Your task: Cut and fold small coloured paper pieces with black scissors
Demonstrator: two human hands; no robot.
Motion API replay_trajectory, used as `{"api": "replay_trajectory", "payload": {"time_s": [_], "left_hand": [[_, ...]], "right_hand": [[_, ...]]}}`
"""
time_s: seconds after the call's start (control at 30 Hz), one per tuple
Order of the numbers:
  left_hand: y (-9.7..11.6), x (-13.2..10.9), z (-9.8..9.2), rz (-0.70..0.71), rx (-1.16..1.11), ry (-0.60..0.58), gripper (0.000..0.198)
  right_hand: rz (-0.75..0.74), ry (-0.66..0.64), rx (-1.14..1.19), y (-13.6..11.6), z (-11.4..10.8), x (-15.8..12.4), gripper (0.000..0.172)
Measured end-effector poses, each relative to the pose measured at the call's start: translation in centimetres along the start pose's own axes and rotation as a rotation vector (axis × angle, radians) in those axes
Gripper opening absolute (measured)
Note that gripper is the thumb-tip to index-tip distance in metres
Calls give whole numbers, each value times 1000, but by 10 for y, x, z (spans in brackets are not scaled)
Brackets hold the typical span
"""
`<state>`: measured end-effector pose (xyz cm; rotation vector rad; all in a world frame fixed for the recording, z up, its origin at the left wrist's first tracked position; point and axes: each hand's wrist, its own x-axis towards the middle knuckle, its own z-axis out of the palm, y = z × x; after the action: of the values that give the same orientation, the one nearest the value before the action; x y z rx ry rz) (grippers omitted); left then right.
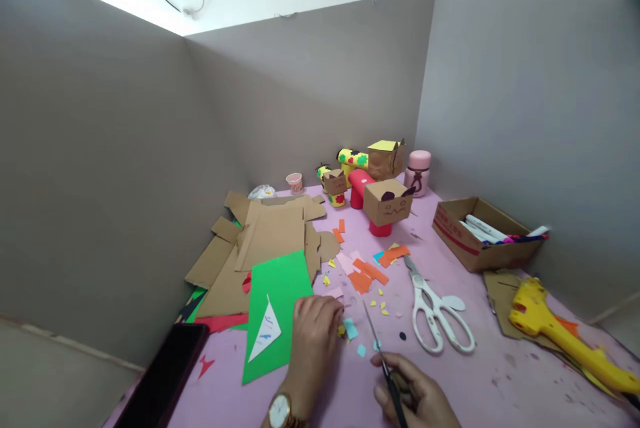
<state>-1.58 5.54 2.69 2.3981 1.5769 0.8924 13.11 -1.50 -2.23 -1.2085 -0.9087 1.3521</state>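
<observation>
My left hand [316, 325], with a watch on its wrist, lies at the right edge of a green sheet [280, 295]. Its fingers are curled together and pointed down among small paper scraps; whatever they pinch is hidden. A pink scrap [336, 293] and a blue scrap [351, 329] lie right beside the fingertips. In my right hand [415, 391] is a pair of black-handled scissors [384, 365], seen nearly edge-on, blades pointing away from me. On the green sheet rests a white paper triangle [267, 331] with blue marks.
White-handled scissors [437, 318] lie right of the orange strips [367, 275]. A yellow glue gun [560, 331] and a cardboard box of markers [475, 258] are at right. Cardboard pieces [275, 228], a phone [163, 375], cardboard-headed animals [385, 201], a pink bottle [419, 171] and partition walls surround.
</observation>
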Motion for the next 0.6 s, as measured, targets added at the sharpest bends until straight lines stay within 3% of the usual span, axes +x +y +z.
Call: {"api": "replay_trajectory", "payload": {"time_s": [0.1,0.17,0.27,0.6], "left_hand": [[19,-12,-2,-106,-265,45,20],[32,-21,0,-261,-521,-11,21],[44,-32,7,-360,-766,-88,20],[46,-39,20,-481,-1016,-207,22]], "right_hand": [[8,87,108,-17,-4,5,43],[-34,137,161,-28,-7,8,45],[-66,166,201,-38,-11,7,45],[-88,154,178,-38,-17,4,40]]}}
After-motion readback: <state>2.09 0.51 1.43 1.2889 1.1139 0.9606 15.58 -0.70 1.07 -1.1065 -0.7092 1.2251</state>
